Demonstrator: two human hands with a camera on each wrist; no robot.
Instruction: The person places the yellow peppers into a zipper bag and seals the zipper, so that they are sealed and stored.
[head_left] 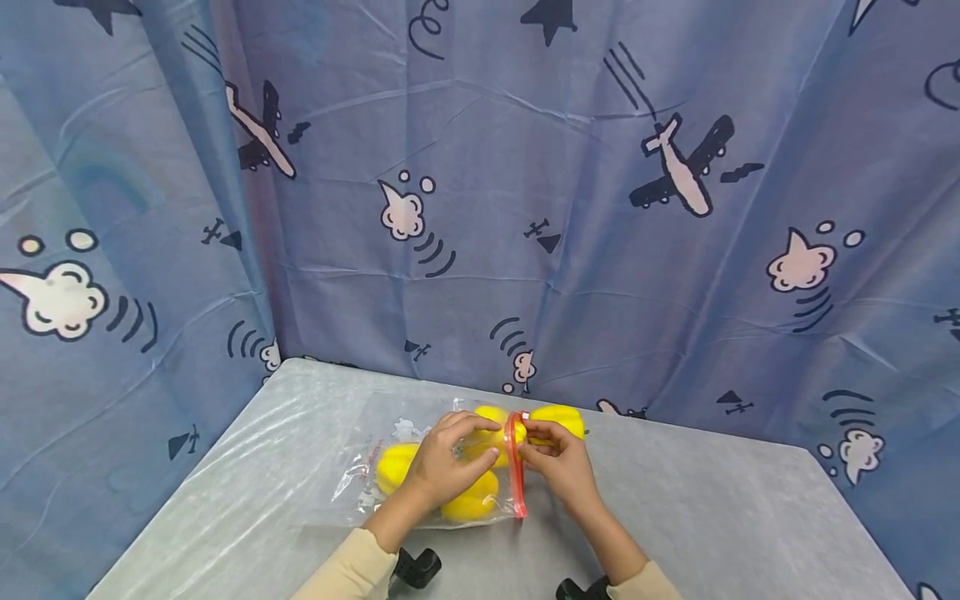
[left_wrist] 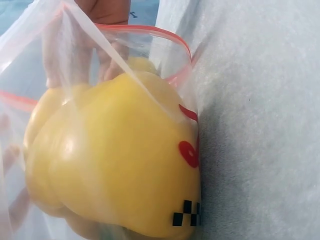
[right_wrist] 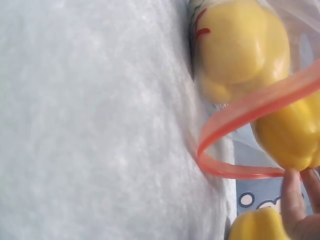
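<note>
On the tabletop (head_left: 675,508), between left hand (head_left: 446,458) and right hand (head_left: 562,465), grip unclear, bag (head_left: 352,477) loading seemingly requires pushing a pepper (right_wrist: 290,134) deeper.

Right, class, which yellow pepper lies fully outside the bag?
The far-right pepper, beyond the red strip; the other three are at least partly inside the bag.

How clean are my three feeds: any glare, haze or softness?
Head: mostly clear, white glare streaks on the plastic bag; left wrist: pale highlight on the nearest yellow pepper, haze from the plastic over it, shadow on the table beside it; right wrist: table texture looks soft.
</note>
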